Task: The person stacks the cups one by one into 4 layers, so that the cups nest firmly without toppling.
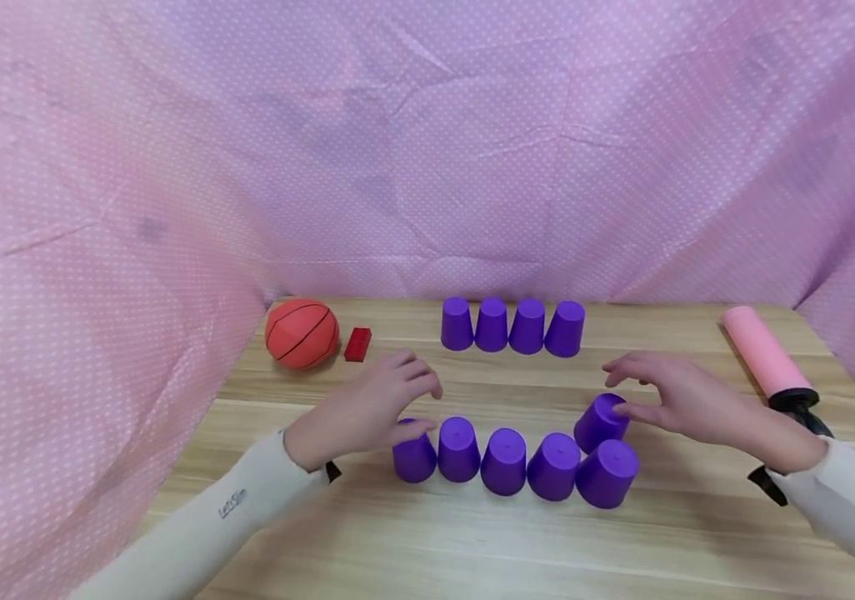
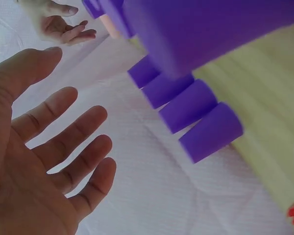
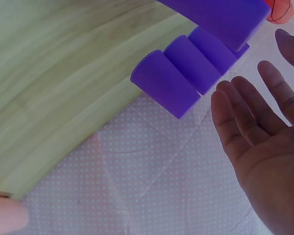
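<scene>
Several purple cups stand upside down in a front row, with a middle cup (image 1: 504, 462) among them. My left hand (image 1: 371, 408) hovers at the row's left end, its thumb over the leftmost cup (image 1: 414, 458). In the left wrist view the fingers (image 2: 83, 122) are spread and hold nothing. Behind the row's right end is another purple cup (image 1: 600, 425), slightly behind the rightmost cup (image 1: 607, 473). My right hand (image 1: 686, 400) is beside it, thumb at its upper edge; whether they touch I cannot tell. The right wrist view shows an empty palm (image 3: 269, 161).
A back row of several upturned purple cups (image 1: 492, 325) stands near the table's far edge. At the left lie a small orange basketball (image 1: 302, 333) and a red block (image 1: 357, 344). A pink cylinder with a black end (image 1: 763, 352) lies at the right. Pink dotted cloth (image 1: 427, 167) surrounds the table.
</scene>
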